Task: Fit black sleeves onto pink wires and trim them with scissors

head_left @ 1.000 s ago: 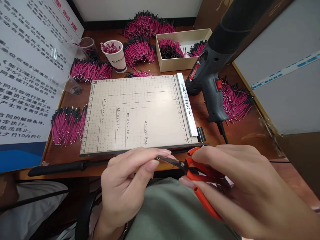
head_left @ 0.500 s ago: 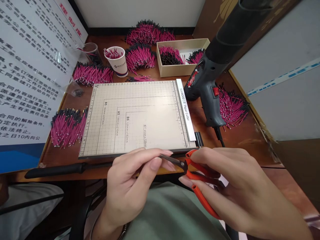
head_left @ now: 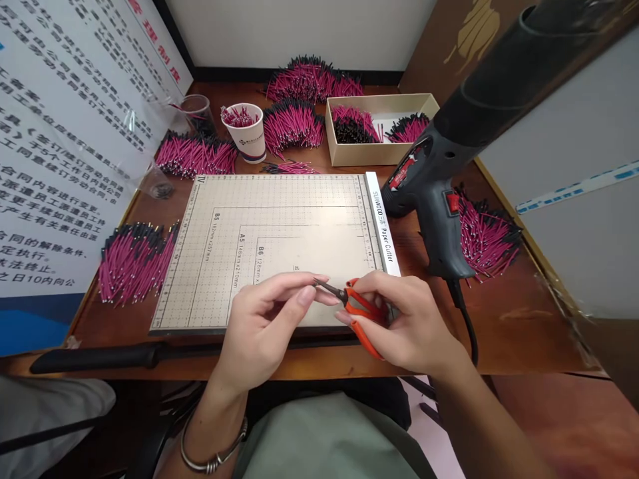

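My right hand [head_left: 412,326] grips a pair of small scissors [head_left: 367,340] with orange handles, fingers wrapped about the loops. Their dark blades point left and look closed or nearly so. My left hand [head_left: 264,332] is pinched, thumb against fingers, right at the blade tips. Whatever lies between those fingertips is hidden or too small to name. Both hands hover over the near edge of a paper cutter [head_left: 309,199], a beige board with printed grid lines. A metal bracelet [head_left: 207,466] circles my left wrist.
Right of the cutter stands a grey heat gun [head_left: 439,233] with a cord. Behind are a paper cup [head_left: 251,140] of pink wires, a box [head_left: 379,155] with wire bundles and wire piles [head_left: 294,126]. More wires [head_left: 134,266] lie left. The cutter's black handle [head_left: 94,358] runs along the front.
Both hands, with the scissors, have risen and shifted forward over the cutter's near edge. My view has tilted and moved slightly. The left pinch stays at the blade tips.
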The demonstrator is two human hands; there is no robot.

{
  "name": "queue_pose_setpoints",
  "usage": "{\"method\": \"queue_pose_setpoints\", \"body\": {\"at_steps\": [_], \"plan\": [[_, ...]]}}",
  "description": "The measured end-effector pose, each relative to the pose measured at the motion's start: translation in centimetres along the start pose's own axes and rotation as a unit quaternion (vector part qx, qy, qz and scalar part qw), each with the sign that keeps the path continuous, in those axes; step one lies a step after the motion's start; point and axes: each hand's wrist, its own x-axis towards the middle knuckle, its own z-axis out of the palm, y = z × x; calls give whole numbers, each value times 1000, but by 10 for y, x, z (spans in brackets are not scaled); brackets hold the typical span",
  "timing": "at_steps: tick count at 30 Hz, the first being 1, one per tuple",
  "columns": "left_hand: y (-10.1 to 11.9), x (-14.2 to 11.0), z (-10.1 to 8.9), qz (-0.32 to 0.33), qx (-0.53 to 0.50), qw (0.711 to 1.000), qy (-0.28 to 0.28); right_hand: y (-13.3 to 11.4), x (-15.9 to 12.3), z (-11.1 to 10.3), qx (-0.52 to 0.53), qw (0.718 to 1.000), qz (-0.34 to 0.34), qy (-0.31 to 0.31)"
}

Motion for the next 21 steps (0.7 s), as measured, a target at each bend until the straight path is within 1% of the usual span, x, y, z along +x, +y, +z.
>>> {"method": "queue_pose_setpoints", "body": {"at_steps": [4,8,13,21], "plan": [[-3,-1,-1,-17,-32,999,10,4,0,4,1,999,-18,32],[-4,-1,-3,-5,-28,1000,6,2,0,4,-1,998,-30,52],[-5,-1,-3,0,-1,1000,14,1,0,6,2,998,-31,60],[-5,-3,-4,8,23,999,23,1,-1,6,3,998,-24,50]]}}
